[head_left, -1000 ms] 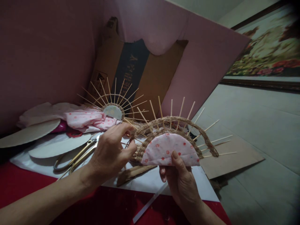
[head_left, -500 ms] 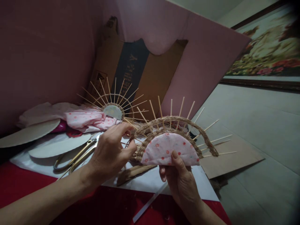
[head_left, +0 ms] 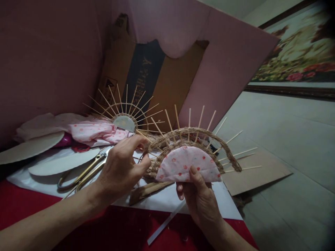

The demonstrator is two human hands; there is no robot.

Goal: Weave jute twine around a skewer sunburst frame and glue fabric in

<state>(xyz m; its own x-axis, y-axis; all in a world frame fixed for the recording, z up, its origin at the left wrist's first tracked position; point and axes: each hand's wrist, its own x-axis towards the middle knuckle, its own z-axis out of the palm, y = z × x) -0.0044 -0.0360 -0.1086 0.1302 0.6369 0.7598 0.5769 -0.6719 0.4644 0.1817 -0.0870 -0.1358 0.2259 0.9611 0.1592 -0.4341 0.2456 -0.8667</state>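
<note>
My right hand (head_left: 198,197) grips the flat lower edge of a half-round woven piece (head_left: 187,164), its thumb pressed on the pink flowered fabric centre. Brown cord is woven in rows around the fabric, and several thin wooden sticks fan out from it. My left hand (head_left: 123,169) is closed in a pinch on the brown weaving cord (head_left: 147,148) at the piece's left end, fingertips close to the sticks there.
A second stick-and-cord half-round (head_left: 125,120) stands behind on a heap of pink flowered fabric (head_left: 91,131). Gold scissors (head_left: 85,171) lie left of my left hand beside pale card half-discs (head_left: 60,164). White paper (head_left: 170,198) covers the red table (head_left: 125,230); cardboard (head_left: 149,83) leans against pink boards.
The view shifted slightly, so everything sits a little higher and further left. My left fingers have closed a bit tighter on the cord; the right hand's grip is unchanged.
</note>
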